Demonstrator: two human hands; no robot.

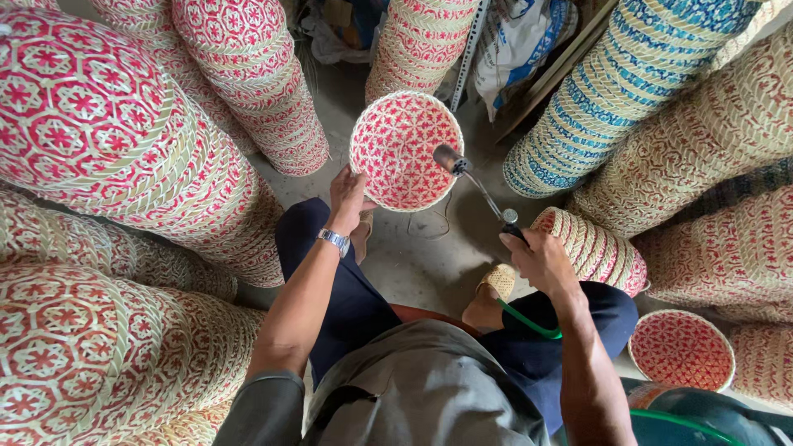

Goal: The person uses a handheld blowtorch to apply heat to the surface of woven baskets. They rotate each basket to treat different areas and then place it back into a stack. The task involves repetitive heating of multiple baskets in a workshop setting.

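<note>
Red-and-white woven basket (405,149) is tilting mouth-up over the concrete floor (421,256), between the basket stacks (124,140); left hand (349,198) is pinching its near rim; right hand (541,260) is closing around a torch wand (483,194), long axis slanting up-left, nozzle just beside the basket's right rim; green hose (529,322) trailing back.

Seated person, left arm extended forward, left hand (348,198) with fingers curled in a grip, palm turned right, right arm bent at elbow, right hand (541,260) closed in a fist grip, knees apart.
</note>
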